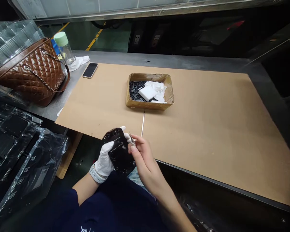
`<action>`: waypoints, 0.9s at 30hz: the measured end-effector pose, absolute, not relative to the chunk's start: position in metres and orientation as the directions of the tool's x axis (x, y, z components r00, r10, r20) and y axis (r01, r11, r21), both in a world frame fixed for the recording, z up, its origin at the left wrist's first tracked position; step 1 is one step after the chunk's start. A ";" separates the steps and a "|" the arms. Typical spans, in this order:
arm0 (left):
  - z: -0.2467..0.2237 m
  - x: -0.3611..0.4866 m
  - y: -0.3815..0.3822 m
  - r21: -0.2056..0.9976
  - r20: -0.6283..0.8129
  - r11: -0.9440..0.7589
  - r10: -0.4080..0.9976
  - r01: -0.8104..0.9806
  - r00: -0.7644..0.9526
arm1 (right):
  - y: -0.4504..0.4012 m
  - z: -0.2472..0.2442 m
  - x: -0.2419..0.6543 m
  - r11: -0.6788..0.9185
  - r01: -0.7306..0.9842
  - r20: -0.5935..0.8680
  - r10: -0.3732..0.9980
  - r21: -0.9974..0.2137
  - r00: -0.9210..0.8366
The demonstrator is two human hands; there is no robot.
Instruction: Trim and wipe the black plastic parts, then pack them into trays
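My left hand (104, 162), in a white glove, grips a glossy black plastic part (120, 151) and holds it tilted over my lap at the table's front edge. Gloved fingertips show behind the part's far edge. My bare right hand (145, 161) is closed, thumb and fingers pinching a small pointed metal tool (132, 139). The tool is at the right edge of the black part; whether its tip touches the part I cannot tell. Most of the tool is hidden by my fingers.
A taped cardboard box (149, 105) holds black scraps and white pieces. A phone (90, 70), a brown quilted handbag (36, 71) and a green-capped bottle (65, 48) lie to the left. Bagged black parts (21, 154) are at the lower left. Cardboard (212, 129) covers the table.
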State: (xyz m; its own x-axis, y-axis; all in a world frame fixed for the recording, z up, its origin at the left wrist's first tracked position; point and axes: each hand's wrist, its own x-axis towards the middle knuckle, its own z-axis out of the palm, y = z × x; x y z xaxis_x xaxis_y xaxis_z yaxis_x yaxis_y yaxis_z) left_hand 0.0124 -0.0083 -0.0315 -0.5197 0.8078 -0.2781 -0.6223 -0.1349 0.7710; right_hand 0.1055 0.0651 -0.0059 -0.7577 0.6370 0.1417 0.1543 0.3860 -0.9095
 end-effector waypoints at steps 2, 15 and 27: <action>-0.025 0.014 -0.009 0.708 -0.273 -0.203 0.805 -0.676 -0.527 | 0.066 -0.004 0.109 0.452 0.166 0.189 0.640 -0.876 -0.745; -0.029 0.028 -0.022 0.630 -0.282 -0.316 0.758 -0.709 -0.588 | 0.056 0.005 0.100 0.709 0.113 0.458 0.559 -0.696 -0.691; -0.016 0.031 -0.018 0.685 -0.251 -0.298 0.760 -0.665 -0.600 | 0.055 0.008 0.101 0.726 0.105 0.465 0.537 -0.679 -0.704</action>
State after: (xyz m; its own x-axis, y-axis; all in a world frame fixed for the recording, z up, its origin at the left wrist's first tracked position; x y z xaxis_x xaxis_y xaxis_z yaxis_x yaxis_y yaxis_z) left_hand 0.0315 -0.0179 -0.0155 -0.5997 0.7599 -0.2510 -0.6648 -0.2985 0.6848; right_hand 0.1008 0.0548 0.0078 -0.7043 0.5366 0.4647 0.1053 0.7264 -0.6792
